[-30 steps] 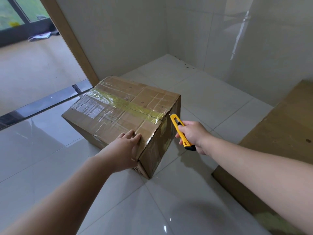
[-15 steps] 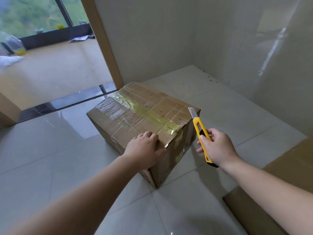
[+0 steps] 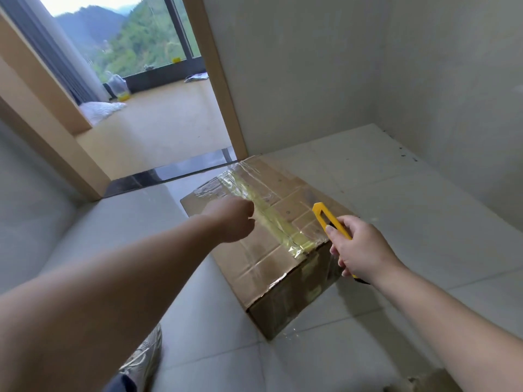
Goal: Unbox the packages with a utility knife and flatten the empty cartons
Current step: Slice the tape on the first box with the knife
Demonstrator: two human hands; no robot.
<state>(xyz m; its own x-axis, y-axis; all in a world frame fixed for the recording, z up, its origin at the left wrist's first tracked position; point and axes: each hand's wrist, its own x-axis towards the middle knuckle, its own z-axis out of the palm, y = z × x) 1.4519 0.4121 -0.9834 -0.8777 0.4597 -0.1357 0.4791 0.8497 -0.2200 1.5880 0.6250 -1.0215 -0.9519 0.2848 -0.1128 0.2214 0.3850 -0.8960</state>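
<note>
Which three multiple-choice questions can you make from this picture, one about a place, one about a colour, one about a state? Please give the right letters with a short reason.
1. Where does the carton stand?
A. on the tiled floor
B. on a shelf
C. on a chair

2. What colour is the utility knife?
A. red
B. yellow
C. blue

3. What state is the carton's top in?
A. flaps folded open
B. flattened
C. closed under tape

Answers: 1 A, tiles show all around its base. 2 B, the yellow handle sticks out of the right hand, which grips it. 3 C, the yellowish tape runs along the top seam, flaps down; the left hand is over the top.
</note>
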